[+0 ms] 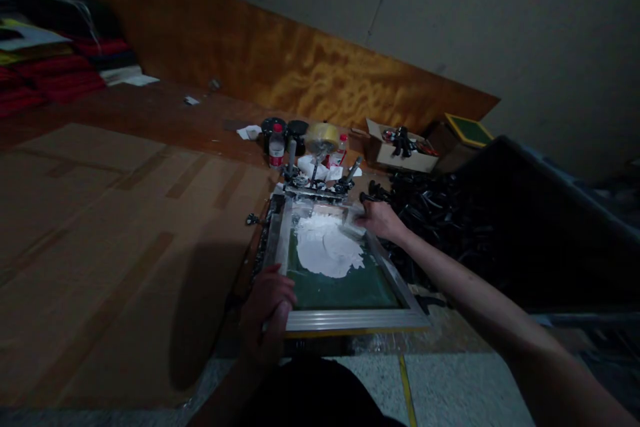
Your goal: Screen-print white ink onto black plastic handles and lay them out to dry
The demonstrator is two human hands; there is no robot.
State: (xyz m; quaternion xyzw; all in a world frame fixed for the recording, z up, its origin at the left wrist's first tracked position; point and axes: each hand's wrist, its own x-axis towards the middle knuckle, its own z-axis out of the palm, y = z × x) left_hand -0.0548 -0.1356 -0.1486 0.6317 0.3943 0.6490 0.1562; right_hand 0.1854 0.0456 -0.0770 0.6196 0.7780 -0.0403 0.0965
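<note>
A screen printing frame (350,320) with a metal rim lies in front of me, its green mesh (340,293) facing up. Thick white ink (327,247) spreads over the far and middle part of the mesh. My left hand (270,303) is closed at the frame's near left side, fingers curled over the rim. Near the far right corner, my right hand (381,219) is closed around a pale, flat scraper (354,221), which is partly hidden and dim. A hinge clamp (315,193), smeared with ink, holds the frame's far end.
Behind the clamp stand red-capped bottles (276,150), black tubs and a tape roll (321,137). Cardboard (125,247) covers the table to the left. Black pieces (440,213) heap up at right beside a dark bin (560,213). An open carton (405,157) sits at the back.
</note>
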